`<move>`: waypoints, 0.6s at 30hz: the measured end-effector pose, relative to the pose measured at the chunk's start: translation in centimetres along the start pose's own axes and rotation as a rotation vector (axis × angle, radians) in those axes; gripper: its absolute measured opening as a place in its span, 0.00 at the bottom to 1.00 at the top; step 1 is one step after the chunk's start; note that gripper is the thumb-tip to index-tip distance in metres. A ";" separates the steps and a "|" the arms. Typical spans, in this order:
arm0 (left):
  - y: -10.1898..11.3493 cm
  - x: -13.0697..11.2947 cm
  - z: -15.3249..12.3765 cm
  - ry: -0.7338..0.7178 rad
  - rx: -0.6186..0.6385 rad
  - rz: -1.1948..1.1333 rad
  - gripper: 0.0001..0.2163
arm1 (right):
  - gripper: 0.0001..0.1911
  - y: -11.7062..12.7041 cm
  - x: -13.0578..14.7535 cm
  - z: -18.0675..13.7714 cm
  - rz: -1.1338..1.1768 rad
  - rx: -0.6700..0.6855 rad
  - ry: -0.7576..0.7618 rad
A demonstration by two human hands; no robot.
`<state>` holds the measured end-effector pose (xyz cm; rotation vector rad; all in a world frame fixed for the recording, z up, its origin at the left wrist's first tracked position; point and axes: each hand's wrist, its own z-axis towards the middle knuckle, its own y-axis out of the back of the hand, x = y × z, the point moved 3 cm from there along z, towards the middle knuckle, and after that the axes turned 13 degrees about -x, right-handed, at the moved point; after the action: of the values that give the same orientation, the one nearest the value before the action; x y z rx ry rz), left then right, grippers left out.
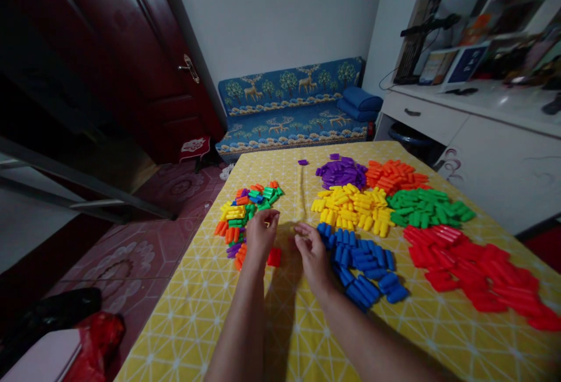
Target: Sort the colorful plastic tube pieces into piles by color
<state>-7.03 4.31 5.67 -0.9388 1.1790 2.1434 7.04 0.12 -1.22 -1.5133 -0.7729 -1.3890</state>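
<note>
left hand (261,233): fingers curled, grip unclear, over mixed pile (245,212) near table (210,312) left edge
right hand (312,252): loosely curled, touching blue pile (362,265)

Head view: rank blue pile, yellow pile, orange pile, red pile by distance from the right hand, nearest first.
From the right hand:
1. blue pile, beside it on the right
2. yellow pile, beyond it toward the sofa
3. red pile, far right
4. orange pile, far edge; close to red, not certain
</note>
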 end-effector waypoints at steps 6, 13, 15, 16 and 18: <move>-1.7 -0.4 6.3 -0.227 0.082 0.332 0.14 | 0.22 0.2 -0.1 0.2 0.111 -0.013 -0.066; -5.4 1.4 11.3 -0.346 0.314 0.657 0.26 | 0.17 -0.2 0.6 -0.4 0.105 0.012 -0.033; -6.2 1.9 11.6 -0.361 0.386 0.677 0.25 | 0.18 -0.2 0.7 -0.4 0.094 0.011 -0.033; -6.4 2.1 11.6 -0.369 0.408 0.674 0.24 | 0.18 -0.2 0.7 -0.4 0.091 0.013 -0.032; -6.7 2.3 11.4 -0.387 0.428 0.653 0.22 | 0.18 -0.2 0.9 -0.4 0.088 0.023 -0.032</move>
<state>-7.41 17.72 4.89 0.0737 1.7922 2.2364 6.85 -0.29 -0.36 -1.5375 -0.7309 -1.2897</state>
